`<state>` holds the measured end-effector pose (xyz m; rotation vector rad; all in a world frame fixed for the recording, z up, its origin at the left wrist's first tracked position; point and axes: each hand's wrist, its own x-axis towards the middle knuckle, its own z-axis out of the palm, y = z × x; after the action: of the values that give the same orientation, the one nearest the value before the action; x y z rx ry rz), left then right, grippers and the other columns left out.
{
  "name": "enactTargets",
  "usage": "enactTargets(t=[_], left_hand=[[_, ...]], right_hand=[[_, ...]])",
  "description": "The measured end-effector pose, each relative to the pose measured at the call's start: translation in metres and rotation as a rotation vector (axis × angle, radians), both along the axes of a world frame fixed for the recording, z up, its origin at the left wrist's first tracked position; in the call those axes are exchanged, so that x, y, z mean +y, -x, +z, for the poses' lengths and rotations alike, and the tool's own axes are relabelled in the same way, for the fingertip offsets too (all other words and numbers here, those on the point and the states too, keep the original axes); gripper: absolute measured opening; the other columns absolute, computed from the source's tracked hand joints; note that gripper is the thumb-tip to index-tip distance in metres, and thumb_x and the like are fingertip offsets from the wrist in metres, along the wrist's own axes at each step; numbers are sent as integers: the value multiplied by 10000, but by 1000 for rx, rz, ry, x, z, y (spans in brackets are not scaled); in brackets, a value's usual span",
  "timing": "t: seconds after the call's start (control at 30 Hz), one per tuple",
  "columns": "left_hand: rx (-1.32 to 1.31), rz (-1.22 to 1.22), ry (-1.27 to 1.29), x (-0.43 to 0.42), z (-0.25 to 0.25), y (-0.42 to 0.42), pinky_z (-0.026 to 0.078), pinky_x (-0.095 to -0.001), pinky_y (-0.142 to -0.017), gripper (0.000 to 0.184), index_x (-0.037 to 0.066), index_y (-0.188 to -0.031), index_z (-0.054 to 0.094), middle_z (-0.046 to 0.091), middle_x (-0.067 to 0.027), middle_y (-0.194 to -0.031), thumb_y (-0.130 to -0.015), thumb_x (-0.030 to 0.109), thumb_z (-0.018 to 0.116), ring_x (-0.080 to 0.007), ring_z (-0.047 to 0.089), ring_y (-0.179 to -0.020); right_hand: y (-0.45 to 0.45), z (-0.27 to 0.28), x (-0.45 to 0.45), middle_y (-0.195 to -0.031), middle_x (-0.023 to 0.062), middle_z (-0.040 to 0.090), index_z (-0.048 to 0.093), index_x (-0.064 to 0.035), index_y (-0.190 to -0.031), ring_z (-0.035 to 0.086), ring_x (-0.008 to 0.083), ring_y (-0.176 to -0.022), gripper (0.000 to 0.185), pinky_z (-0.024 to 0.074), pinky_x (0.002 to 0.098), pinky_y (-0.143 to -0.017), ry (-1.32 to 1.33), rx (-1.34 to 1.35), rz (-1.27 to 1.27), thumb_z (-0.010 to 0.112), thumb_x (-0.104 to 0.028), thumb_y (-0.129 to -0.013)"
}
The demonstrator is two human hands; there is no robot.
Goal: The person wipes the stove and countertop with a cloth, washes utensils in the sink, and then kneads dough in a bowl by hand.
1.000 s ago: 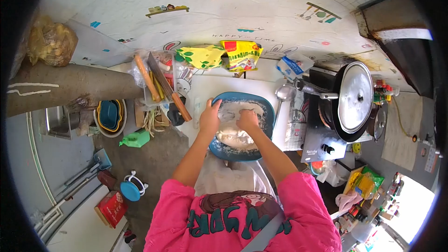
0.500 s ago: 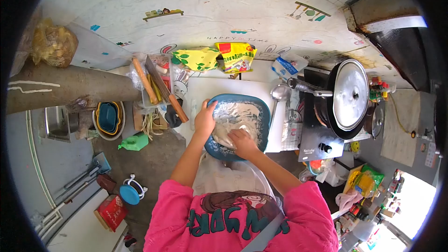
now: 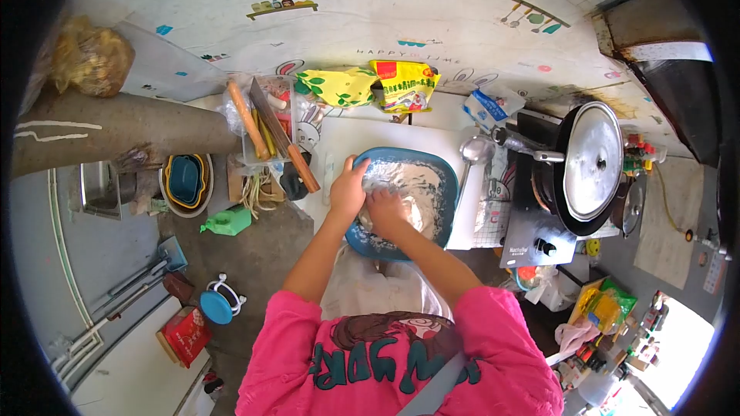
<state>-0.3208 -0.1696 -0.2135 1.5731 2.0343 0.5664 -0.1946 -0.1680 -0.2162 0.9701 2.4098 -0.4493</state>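
Note:
A blue basin (image 3: 445,223) sits at the counter's front edge, its inside dusted with white flour (image 3: 416,177). My left hand (image 3: 348,189) is closed around its left rim, thumb near the upper left corner. Inside, my right hand (image 3: 388,212) lies on a pale floury mass, which looks like dough (image 3: 420,216), in the left part of the basin. Its fingers are partly spread and point up and left; the fingertips are hard to make out in the flour. Just right of the basin rests a metal ladle (image 3: 478,150).
A black pan with a metal lid (image 3: 593,158) stands on the stove (image 3: 532,239) at right. Behind the basin are yellow packets (image 3: 406,86). At left, a clear bin (image 3: 284,139) holds a knife (image 3: 270,119) and a wooden rolling pin (image 3: 247,119).
My right hand has moved left across the basin, closer to my left hand, uncovering more of the pale mass on the right. My left hand keeps its grip on the rim. The view has shifted slightly.

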Motion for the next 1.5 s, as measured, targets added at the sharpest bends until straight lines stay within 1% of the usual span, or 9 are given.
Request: enactTargets(t=[0.03, 0.23, 0.43, 0.7, 0.8, 0.97, 1.27, 1.33, 1.5], left_hand=[[-2, 3, -6, 1, 0, 1, 495, -420, -748, 543, 165, -1186, 581, 479, -75, -1272, -709, -86, 518, -336, 598, -920], [29, -76, -67, 0, -9, 8, 505, -413, -728, 564, 170, -1204, 566, 463, -72, -1302, -693, -67, 544, -330, 616, -867], [25, -135, -113, 4, -5, 11, 510, -412, -707, 615, 178, -1242, 536, 449, -77, -1324, -681, -74, 555, -321, 626, -834], [20, -124, -20, 8, 0, 6, 510, -415, -704, 627, 176, -1250, 529, 447, -97, -1322, -682, -88, 547, -334, 626, -818], [17, -119, -40, 8, 0, 6, 509, -419, -706, 623, 174, -1252, 527, 445, -99, -1319, -687, -88, 543, -338, 625, -815], [-12, -111, -9, 9, 5, 3, 497, -423, -742, 615, 154, -1253, 527, 426, -112, -1329, -692, -97, 538, -353, 606, -873], [-10, -97, -24, 9, 7, 2, 494, -426, -745, 605, 133, -1237, 541, 447, -139, -1295, -683, -109, 533, -369, 604, -873], [-31, -93, -49, 7, 7, 3, 493, -428, -745, 601, 128, -1231, 544, 449, -141, -1292, -680, -111, 533, -372, 603, -873], [-30, -81, -51, 10, 1, 2, 492, -431, -749, 589, 120, -1226, 549, 449, -144, -1292, -685, -111, 524, -376, 601, -881]], right_hand=[[1, -12, -10, -1082, 56, 572, 576, -126, -1123, 503, 230, -1083, 624, 410, 449, -911, -153, 70, -20, 792, -318, -570], [-29, 7, 1, -1023, 67, 578, 629, -129, -1010, 508, 253, -1082, 442, 405, 429, -916, 158, 277, 126, 757, -228, -598], [-95, 14, 2, -1013, 137, 557, 601, -28, -953, 532, 331, -1004, 370, 453, 410, -846, 99, 806, -275, 728, -86, -611], [-103, 44, 34, -1106, 219, 517, 449, 17, -1203, 553, 383, -993, 572, 470, 413, -858, -150, 767, -503, 713, -134, -719], [-116, -18, 71, -1197, 233, 461, 414, 37, -1236, 541, 377, -1027, 575, 463, 409, -880, 40, 331, -581, 654, -224, -783], [-28, -66, 64, -1160, 233, 513, 476, 41, -1191, 550, 382, -1005, 445, 466, 412, -886, -328, 127, -646, 540, -189, -815], [-52, -50, 60, -1026, 193, 607, 637, -40, -996, 567, 320, -993, 244, 465, 395, -886, 238, 421, 100, 508, -123, -806], [-41, -14, 73, -1057, 230, 586, 603, 3, -1037, 552, 373, -991, 279, 450, 416, -906, 131, 259, -567, 465, -132, -836], [-22, -62, 56, -1111, 204, 548, 541, 58, -1094, 560, 373, -1007, 360, 450, 422, -913, -270, 166, -375, 513, -109, -776]])
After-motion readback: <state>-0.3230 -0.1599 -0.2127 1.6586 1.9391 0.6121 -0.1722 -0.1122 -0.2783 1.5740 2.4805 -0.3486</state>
